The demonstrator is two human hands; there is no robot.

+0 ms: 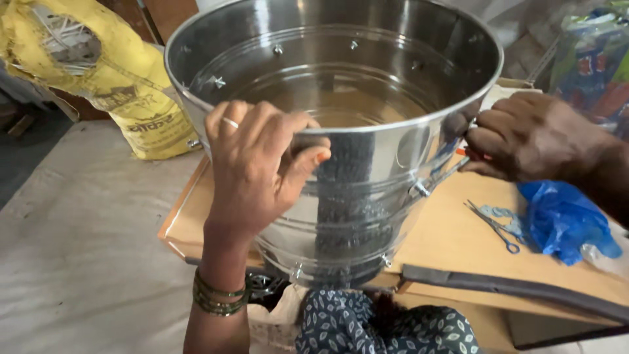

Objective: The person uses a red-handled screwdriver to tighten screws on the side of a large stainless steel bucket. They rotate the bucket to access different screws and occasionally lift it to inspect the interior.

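Patterned cloth [386, 328] lies nearest me; above it my left hand [259, 164] is curled over the near rim of the steel bucket [347, 131] on the desk [452, 242]. My right hand [524, 134], fisted, pinches something orange against its right side.

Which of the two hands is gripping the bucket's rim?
The left hand, with ring and bangles, grips the steel bucket rim; the right hand holds a thin tool at its side.

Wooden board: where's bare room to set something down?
Bare patch on the wooden board between the steel tub and the scissors; another by its left edge. Crowded at right: blue bag, right hand.
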